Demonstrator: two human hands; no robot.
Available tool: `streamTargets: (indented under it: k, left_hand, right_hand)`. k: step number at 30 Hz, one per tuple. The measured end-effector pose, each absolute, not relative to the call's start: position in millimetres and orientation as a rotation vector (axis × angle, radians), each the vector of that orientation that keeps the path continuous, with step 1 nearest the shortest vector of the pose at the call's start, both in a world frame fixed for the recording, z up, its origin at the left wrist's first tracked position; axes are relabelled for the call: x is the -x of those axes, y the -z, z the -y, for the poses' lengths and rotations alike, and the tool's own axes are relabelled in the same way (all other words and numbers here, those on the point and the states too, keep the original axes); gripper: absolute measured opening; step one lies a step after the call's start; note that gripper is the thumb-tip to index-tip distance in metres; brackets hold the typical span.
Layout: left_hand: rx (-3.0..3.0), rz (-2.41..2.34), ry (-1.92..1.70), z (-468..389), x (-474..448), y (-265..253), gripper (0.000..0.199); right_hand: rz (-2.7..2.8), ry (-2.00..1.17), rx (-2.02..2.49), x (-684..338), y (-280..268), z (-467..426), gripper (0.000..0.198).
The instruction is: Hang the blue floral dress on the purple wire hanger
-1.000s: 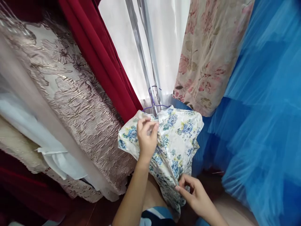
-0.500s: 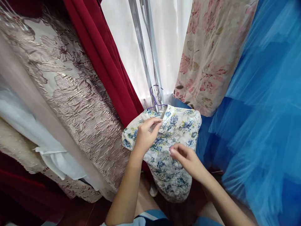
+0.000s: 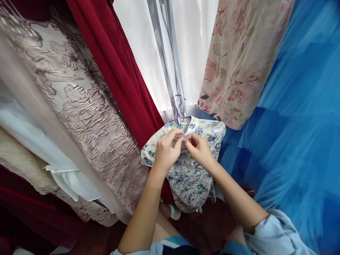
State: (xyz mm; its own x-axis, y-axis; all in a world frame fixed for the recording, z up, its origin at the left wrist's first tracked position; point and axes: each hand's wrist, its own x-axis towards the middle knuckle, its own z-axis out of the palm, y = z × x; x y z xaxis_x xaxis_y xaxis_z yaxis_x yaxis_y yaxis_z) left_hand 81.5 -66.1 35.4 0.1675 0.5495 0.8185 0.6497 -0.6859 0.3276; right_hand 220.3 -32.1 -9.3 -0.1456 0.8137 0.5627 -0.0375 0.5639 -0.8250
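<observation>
A white blouse [image 3: 191, 180] with blue and yellow-green flowers hangs on a purple hanger [image 3: 178, 112], in the middle of the head view. My left hand [image 3: 168, 150] is closed in a pinch on the front of its neckline. Right beside it, my right hand [image 3: 199, 151] also pinches the neckline front, fingertips nearly meeting those of the left. A small gathered bit of cloth shows between the fingertips; whether it is a tie or a fastening I cannot tell. My hands cover part of the blouse's upper front.
A grey metal stand [image 3: 164, 53] rises behind the hanger, before a white curtain [image 3: 138, 42]. A dark red drape [image 3: 117, 67] and a pinkish brocade garment [image 3: 92, 117] hang left. On the right hang a pink-flowered garment [image 3: 236, 71] and a blue tulle dress [image 3: 300, 106].
My right hand has moved up and left from over the blouse's middle to the neckline, where it now pinches cloth beside my left hand. The left hand stays at the neckline.
</observation>
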Motion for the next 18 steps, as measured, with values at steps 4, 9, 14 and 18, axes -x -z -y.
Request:
streamTargets:
  k: [4,9,14,18]
  left_hand:
    - [2.318,1.180,1.559,64.7,-86.6,-39.8,0.016]
    - [2.396,1.189,1.506,67.8,-86.5,-38.3,0.018]
    - [2.407,1.206,1.511,69.6,-83.2,-34.8,0.018]
    - [2.347,1.170,1.501,67.9,-83.9,-30.8,0.016]
  right_hand:
    - [1.523,-0.840,0.683,-220.2,7.4,31.3,0.020]
    - [1.574,-0.834,0.650,-228.2,9.4,34.2,0.019]
    - [1.599,-0.919,0.573,-232.7,7.8,37.0,0.020]
    - [1.573,-0.857,0.619,-225.9,8.2,30.4,0.023]
